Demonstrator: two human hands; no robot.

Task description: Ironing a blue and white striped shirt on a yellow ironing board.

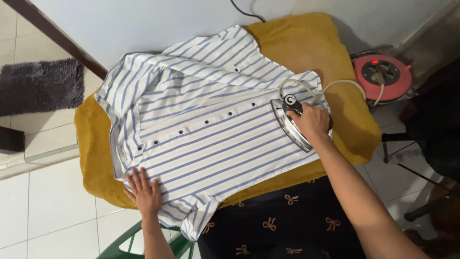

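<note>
A white shirt with blue stripes [206, 124] lies buttoned and flat on a mustard-yellow padded board [335, 57], its collar to the left. My right hand [314, 120] grips the handle of a metal iron [290, 122] resting on the shirt's right end. The iron's white cord [330, 86] loops away toward the right. My left hand [143, 192] lies flat, fingers spread, on the shirt's near edge by the collar side.
A red round cable reel [383, 74] with a plug in it sits on the floor at right. A grey rug [40, 86] lies at far left. A green plastic chair [124, 244] and dark patterned cloth [282, 225] are near me. The floor is white tile [52, 206].
</note>
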